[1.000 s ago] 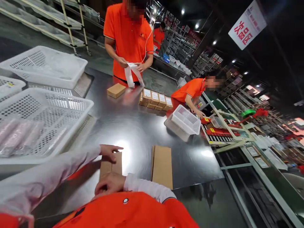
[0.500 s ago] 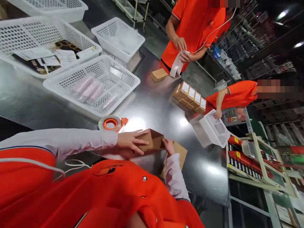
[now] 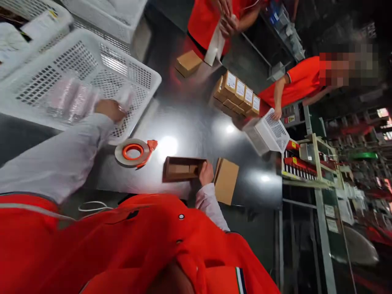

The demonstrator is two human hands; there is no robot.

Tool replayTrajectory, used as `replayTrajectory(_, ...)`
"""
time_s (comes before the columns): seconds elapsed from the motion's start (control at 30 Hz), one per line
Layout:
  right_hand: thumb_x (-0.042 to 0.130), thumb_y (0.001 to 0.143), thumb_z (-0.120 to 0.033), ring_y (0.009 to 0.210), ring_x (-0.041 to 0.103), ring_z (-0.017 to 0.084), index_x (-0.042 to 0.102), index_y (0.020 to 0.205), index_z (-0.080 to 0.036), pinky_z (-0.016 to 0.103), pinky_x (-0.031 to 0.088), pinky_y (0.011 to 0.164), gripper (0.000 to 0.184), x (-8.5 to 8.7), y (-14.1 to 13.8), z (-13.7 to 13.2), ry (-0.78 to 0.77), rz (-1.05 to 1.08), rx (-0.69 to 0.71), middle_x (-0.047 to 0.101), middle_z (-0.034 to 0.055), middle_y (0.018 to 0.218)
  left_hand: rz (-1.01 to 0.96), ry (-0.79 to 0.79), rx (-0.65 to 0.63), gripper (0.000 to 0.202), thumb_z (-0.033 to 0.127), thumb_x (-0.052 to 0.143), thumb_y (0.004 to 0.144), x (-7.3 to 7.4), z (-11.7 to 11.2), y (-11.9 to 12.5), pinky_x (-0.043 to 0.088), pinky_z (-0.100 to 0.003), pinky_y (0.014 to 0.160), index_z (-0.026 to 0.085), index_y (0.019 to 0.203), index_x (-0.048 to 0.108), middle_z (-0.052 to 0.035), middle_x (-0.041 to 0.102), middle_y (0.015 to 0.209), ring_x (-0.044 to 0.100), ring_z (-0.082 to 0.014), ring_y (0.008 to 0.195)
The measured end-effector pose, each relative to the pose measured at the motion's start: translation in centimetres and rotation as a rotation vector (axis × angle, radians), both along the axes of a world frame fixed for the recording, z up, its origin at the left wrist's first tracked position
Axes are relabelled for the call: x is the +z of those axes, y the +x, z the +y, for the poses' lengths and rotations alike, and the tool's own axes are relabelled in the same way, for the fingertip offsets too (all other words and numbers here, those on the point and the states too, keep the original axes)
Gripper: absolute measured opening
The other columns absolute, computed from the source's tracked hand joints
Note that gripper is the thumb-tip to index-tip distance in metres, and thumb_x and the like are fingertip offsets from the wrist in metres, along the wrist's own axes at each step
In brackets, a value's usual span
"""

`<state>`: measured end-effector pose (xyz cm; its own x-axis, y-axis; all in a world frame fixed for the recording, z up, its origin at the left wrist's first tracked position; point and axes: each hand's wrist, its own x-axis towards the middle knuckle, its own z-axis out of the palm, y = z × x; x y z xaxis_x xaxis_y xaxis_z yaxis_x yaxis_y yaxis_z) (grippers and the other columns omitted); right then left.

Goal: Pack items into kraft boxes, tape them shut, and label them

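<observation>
My left hand (image 3: 109, 109) reaches into a white perforated basket (image 3: 147, 81), its fingers closed round a clear bubble-wrapped pack (image 3: 125, 96). More bubble-wrapped packs (image 3: 72, 98), pinkish inside, lie in the basket just left of that hand. On the metal table in front of me sits an open brown cardboard box (image 3: 181, 178), its opening facing up. My right hand (image 3: 206, 173) grips the box's right end, thumb and fingers over the wall. A tape dispenser (image 3: 132, 152) with an orange core stands between the basket and the box.
Flat folded cardboard (image 3: 226, 181) lies right of the box. Across the table are stacked labelled cartons (image 3: 237, 92) and a single carton (image 3: 188, 63). One co-worker handles a white strip (image 3: 214, 45); another holds a white basket (image 3: 269, 130). More baskets (image 3: 122, 30) stand at the upper left.
My left hand has left the box and moved left into the basket, closing on a wrapped pack. The box now rests on the table with my right hand still on its right end.
</observation>
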<state>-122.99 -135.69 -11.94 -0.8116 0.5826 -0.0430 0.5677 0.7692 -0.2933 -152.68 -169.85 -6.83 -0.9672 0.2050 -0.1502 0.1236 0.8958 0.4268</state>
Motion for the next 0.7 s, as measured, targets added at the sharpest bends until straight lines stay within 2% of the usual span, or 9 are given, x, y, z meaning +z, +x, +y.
replayTrajectory(0.07,0.036,0.115,-0.024,0.129,0.071,0.025,0.066,0.141,-0.006,0.036,0.056,0.110,0.044,-0.4,-0.3,0.0,-0.065,-0.004,-0.047,0.073,0.0224,0.136,0.087,0.044,0.060,0.060,0.048,0.055,0.104,1.5,1.7,2.4,0.051,-0.047,0.108,-0.010,0.115,0.070,-0.0175,0.075,0.112,0.067,-0.0265,0.115)
replayTrajectory(0.13,0.035,0.114,-0.022,0.129,0.071,0.026,0.066,0.140,-0.007,0.036,0.055,0.110,0.042,-0.7,-1.5,0.2,-0.110,-0.072,-0.040,0.073,0.0214,0.135,0.216,0.171,-0.055,0.060,0.057,0.057,0.100,2.5,4.9,6.3,0.052,-0.040,0.106,0.000,0.112,0.073,-0.0113,0.075,0.110,0.069,-0.0227,0.109)
replayTrajectory(0.2,0.036,0.115,-0.025,0.123,0.073,0.028,0.066,0.139,-0.012,0.039,0.057,0.106,0.040,-0.6,-3.1,0.9,-0.123,-0.170,0.005,0.074,0.0196,0.132,0.161,0.220,-0.387,0.050,0.054,0.056,0.099,2.3,8.9,10.9,0.054,-0.035,0.104,0.009,0.112,0.076,-0.0101,0.076,0.112,0.071,-0.0232,0.107)
replayTrajectory(0.27,0.041,0.115,-0.028,0.117,0.074,0.029,0.066,0.138,-0.015,0.041,0.058,0.103,0.036,-0.2,-4.7,1.7,-0.138,-0.243,0.074,0.075,0.0178,0.129,-0.047,0.052,-0.712,0.043,0.041,0.054,0.099,0.8,12.9,14.7,0.055,-0.035,0.104,0.014,0.123,0.077,-0.0144,0.076,0.126,0.073,-0.0283,0.117)
replayTrajectory(0.3,0.045,0.115,-0.030,0.116,0.074,0.029,0.066,0.137,-0.015,0.040,0.058,0.103,0.034,0.1,-5.3,2.0,-0.146,-0.255,0.104,0.075,0.0170,0.128,-0.128,-0.052,-0.788,0.042,0.035,0.054,0.098,-0.4,14.7,16.0,0.055,-0.037,0.104,0.012,0.124,0.078,-0.0183,0.076,0.128,0.073,-0.0318,0.120)
replayTrajectory(0.4,0.052,0.114,-0.042,0.115,0.073,0.026,0.068,0.133,-0.015,0.035,0.055,0.103,0.036,0.6,-5.8,2.2,-0.144,-0.155,0.085,0.077,0.0150,0.123,-0.250,-0.247,-0.829,0.039,0.023,0.060,0.090,-4.2,18.4,16.5,0.058,-0.044,0.100,0.002,0.112,0.083,-0.0308,0.077,0.118,0.076,-0.0427,0.115)
replayTrajectory(0.5,0.047,0.116,-0.050,0.107,0.073,0.022,0.074,0.116,-0.015,0.028,0.052,0.097,0.045,0.3,-5.1,1.6,-0.137,-0.109,0.053,0.079,0.0120,0.111,-0.294,-0.316,-0.820,0.038,0.023,0.064,0.084,-7.0,19.7,15.1,0.059,-0.047,0.097,-0.002,0.105,0.084,-0.0352,0.077,0.113,0.076,-0.0471,0.112)
replayTrajectory(0.6,0.047,0.116,-0.045,0.101,0.072,0.018,0.077,0.100,-0.016,0.024,0.048,0.093,0.044,-0.3,-5.1,0.9,-0.196,-0.203,0.251,0.080,0.0081,0.104,-0.316,-0.355,-0.810,0.039,0.025,0.066,0.083,-8.4,19.9,14.5,0.059,-0.046,0.097,-0.001,0.105,0.084,-0.0345,0.078,0.111,0.076,-0.0462,0.112)
replayTrajectory(0.7,0.059,0.113,-0.041,0.107,0.072,0.018,0.079,0.100,-0.017,0.023,0.047,0.094,0.033,-1.0,-6.4,0.3,-0.259,-0.305,0.522,0.081,0.0073,0.110,-0.306,-0.314,-0.801,0.038,0.030,0.069,0.084,-8.7,19.3,14.5,0.059,-0.043,0.095,0.002,0.105,0.084,-0.0317,0.079,0.109,0.077,-0.0427,0.109)
